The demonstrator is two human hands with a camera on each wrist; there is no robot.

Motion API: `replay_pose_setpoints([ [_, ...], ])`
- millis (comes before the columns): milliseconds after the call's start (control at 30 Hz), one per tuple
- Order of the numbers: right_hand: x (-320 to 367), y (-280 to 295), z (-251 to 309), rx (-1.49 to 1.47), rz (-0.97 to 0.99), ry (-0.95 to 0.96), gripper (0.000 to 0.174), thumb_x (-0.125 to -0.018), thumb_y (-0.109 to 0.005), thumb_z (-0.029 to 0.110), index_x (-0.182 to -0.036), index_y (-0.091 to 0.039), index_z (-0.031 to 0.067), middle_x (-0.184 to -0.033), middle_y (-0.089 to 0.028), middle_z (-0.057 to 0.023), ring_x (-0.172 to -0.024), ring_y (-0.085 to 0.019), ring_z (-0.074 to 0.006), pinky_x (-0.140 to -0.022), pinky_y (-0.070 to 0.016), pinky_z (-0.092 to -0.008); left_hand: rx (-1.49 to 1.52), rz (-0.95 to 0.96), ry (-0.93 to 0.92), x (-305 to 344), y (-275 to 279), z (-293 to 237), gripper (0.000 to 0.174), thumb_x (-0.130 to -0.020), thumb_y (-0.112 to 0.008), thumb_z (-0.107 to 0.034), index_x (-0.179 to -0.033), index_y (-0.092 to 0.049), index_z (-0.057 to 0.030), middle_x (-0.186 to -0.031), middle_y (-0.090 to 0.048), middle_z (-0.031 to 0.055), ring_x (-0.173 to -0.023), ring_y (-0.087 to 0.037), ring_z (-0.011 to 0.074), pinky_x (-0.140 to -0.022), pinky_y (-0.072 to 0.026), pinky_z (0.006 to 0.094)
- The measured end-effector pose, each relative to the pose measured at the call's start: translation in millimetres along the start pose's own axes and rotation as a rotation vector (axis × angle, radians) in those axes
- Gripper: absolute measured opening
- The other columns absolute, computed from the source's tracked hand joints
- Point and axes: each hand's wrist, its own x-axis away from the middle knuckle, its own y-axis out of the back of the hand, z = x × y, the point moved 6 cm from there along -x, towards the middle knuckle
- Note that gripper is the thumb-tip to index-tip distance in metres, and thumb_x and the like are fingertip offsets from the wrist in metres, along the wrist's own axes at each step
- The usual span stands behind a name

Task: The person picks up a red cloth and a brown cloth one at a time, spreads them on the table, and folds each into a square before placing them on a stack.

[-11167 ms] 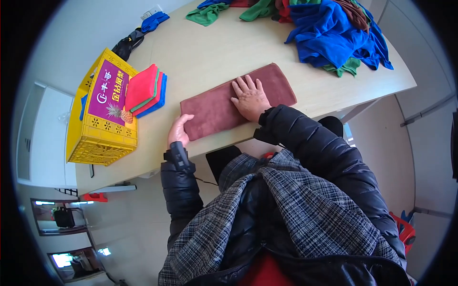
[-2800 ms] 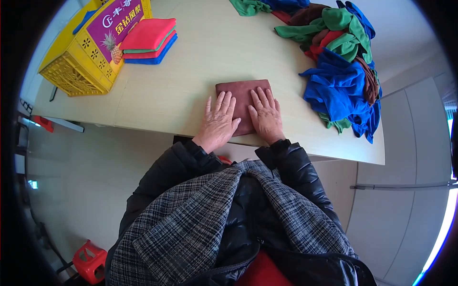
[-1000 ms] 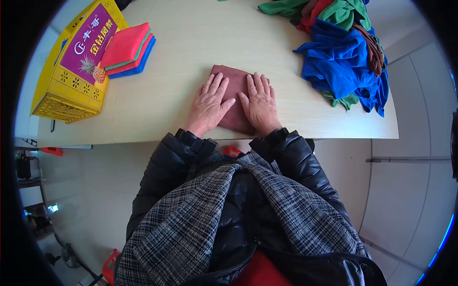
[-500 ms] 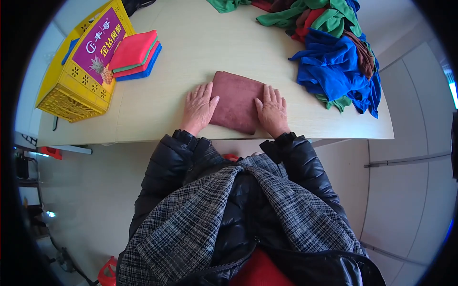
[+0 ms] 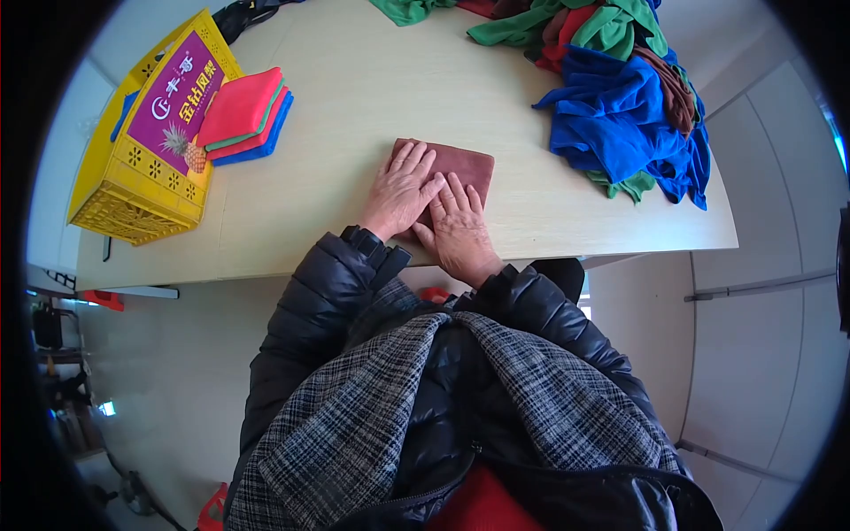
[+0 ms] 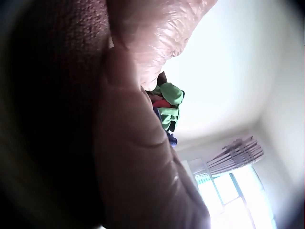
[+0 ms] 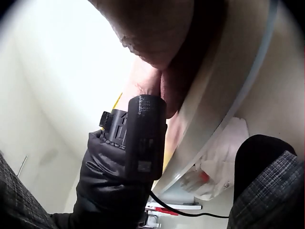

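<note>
A brown cloth [image 5: 467, 166], folded into a thick square, lies near the table's front edge in the head view. My left hand [image 5: 398, 195] rests flat on its left part, fingers straight and pointing away from me. Close beside it, my right hand [image 5: 462, 234] lies over the front part of the cloth, its fingers extended and the two thumbs near each other. The hands hide the cloth's front left area. In the left wrist view, the brown weave [image 6: 71, 43] fills the upper left next to the large, close fingers.
At the left, a neat stack of folded red, green and blue cloths [image 5: 241, 106] sits against a yellow crate [image 5: 137, 212] with a purple label. A heap of loose blue, green, red and brown cloths [image 5: 606, 111] covers the table's right side. The front table edge [image 5: 611, 251] runs before the body.
The brown cloth was a long rectangle 11.2 seconds ago and is now a square. Half a second ago my hands were at its two sides; both have since come onto its top, closer together.
</note>
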Motion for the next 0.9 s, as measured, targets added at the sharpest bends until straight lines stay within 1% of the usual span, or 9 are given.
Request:
replay_pose_setpoints([
  [167,2,2,-1,-0.013,-0.016,-0.001,0.073,-0.099,-0.05,0.048,-0.15,-0.038,-0.0021,-0.158,-0.034,-0.0208,-0.15,-0.024,-0.0373,-0.122,-0.0161,-0.0514,-0.006,0.013,0.034,-3,-1,7,0.063,-0.105,-0.038,-0.049,-0.151,-0.042,-0.0079,-0.161,-0.034,0.0112,-0.15,-0.026,0.0296,-0.122,-0.0214,0.0454],
  [267,5,6,0,-0.038,-0.024,0.005,0.072,-0.099,-0.05,0.047,-0.151,-0.037,-0.0018,-0.159,-0.033,-0.0205,-0.15,-0.024,-0.0367,-0.122,-0.0161,-0.0509,-0.031,0.051,0.097,-5,1,13,0.062,-0.105,-0.038,-0.049,-0.153,-0.039,-0.0099,-0.161,-0.034,0.011,-0.15,-0.027,0.0299,-0.122,-0.0219,0.0478],
  [567,29,11,-17,-0.04,0.012,0.002,0.071,-0.1,-0.051,0.044,-0.152,-0.035,-0.0004,-0.16,-0.032,-0.0187,-0.151,-0.024,-0.0333,-0.123,-0.0181,-0.0501,-0.085,0.037,0.063,-1,8,11,0.06,-0.105,-0.039,-0.046,-0.154,-0.037,-0.0101,-0.161,-0.034,0.0111,-0.148,-0.03,0.0308,-0.12,-0.0228,0.0514],
  [667,40,20,-22,-0.041,0.008,-0.005,0.07,-0.1,-0.052,0.043,-0.152,-0.036,0.0004,-0.16,-0.033,-0.0178,-0.15,-0.026,-0.034,-0.122,-0.0206,-0.0502,-0.132,-0.04,0.054,5,16,15,0.06,-0.103,-0.044,-0.047,-0.149,-0.043,-0.0093,-0.155,-0.042,0.0118,-0.145,-0.036,0.0308,-0.118,-0.026,0.0561],
  [733,42,26,-26,-0.046,0.009,0.0,0.069,-0.099,-0.052,0.042,-0.152,-0.037,0.0008,-0.159,-0.034,-0.0173,-0.15,-0.028,-0.0344,-0.121,-0.0219,-0.0503,-0.177,-0.02,0.092,12,21,23,0.058,-0.103,-0.044,-0.044,-0.149,-0.044,-0.0087,-0.155,-0.042,0.0127,-0.145,-0.036,0.0313,-0.118,-0.0251,0.0554],
  [800,37,37,-34,-0.025,0.159,0.002,0.065,-0.1,-0.051,0.04,-0.151,-0.039,0.0016,-0.158,-0.036,-0.0169,-0.148,-0.031,-0.0354,-0.12,-0.0241,-0.0506,-0.263,0.023,0.184,20,28,32,0.055,-0.104,-0.045,-0.04,-0.148,-0.044,-0.0073,-0.154,-0.043,0.0145,-0.145,-0.036,0.0324,-0.119,-0.0231,0.054],
  [833,32,38,-36,-0.015,0.234,0.002,0.063,-0.1,-0.051,0.039,-0.15,-0.04,0.002,-0.158,-0.037,-0.0168,-0.147,-0.032,-0.0359,-0.12,-0.0252,-0.0508,-0.266,0.02,0.189,24,34,29,0.055,-0.104,-0.045,-0.04,-0.148,-0.044,-0.0073,-0.154,-0.043,0.0145,-0.145,-0.036,0.0324,-0.119,-0.0231,0.054],
  [867,23,38,-39,-0.016,0.232,0.005,0.063,-0.1,-0.051,0.039,-0.15,-0.04,0.002,-0.158,-0.037,-0.0168,-0.147,-0.032,-0.0359,-0.12,-0.0252,-0.0508,-0.245,-0.022,0.165,27,40,21,0.055,-0.102,-0.048,-0.039,-0.147,-0.046,-0.0061,-0.153,-0.044,0.0152,-0.145,-0.036,0.0327,-0.12,-0.0231,0.0537],
  [900,11,42,-41,-0.089,0.183,0.027,0.061,-0.101,-0.051,0.039,-0.15,-0.042,0.0029,-0.157,-0.038,-0.0168,-0.146,-0.033,-0.0364,-0.119,-0.026,-0.0514,-0.223,-0.062,0.14,31,45,11,0.054,-0.101,-0.051,-0.037,-0.145,-0.047,-0.005,-0.152,-0.045,0.0159,-0.144,-0.037,0.0331,-0.12,-0.0231,0.0534],
])
